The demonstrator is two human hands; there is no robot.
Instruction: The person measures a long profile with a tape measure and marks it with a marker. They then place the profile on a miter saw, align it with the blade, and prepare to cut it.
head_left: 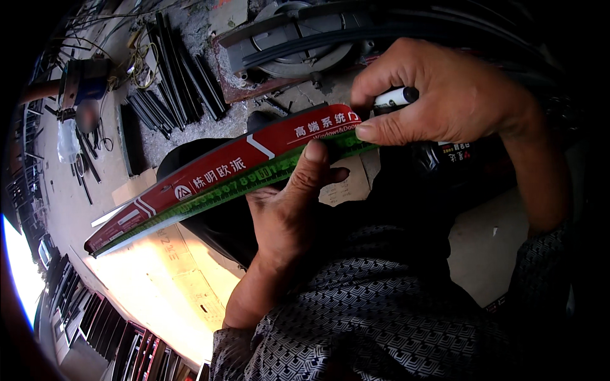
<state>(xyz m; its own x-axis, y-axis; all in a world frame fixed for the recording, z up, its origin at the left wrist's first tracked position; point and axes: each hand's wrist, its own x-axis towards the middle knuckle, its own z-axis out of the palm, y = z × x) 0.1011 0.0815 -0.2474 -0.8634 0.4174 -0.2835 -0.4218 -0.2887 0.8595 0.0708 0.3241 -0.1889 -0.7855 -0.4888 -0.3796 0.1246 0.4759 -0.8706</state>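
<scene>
A long bar covered in red film with white print (219, 162) slants across the view, from the far left end up to my hands. Along its near edge runs a green tape measure blade (244, 183). My left hand (286, 213) grips the bar and the blade from below, its thumb pressed on the blade. At the bar's right end, my right hand (445, 95) pinches bar and blade between thumb and fingers. A white marker with a black end (395, 97) is tucked inside that same hand. The bar's right tip is hidden behind the fingers.
Several black profiles (181, 82) lie on the littered ground beyond the bar. A round metal machine base (305, 47) stands at the far middle. Flat cardboard (184, 279) lies brightly lit at the near left. Stacked profiles (121, 336) fill the lower left corner.
</scene>
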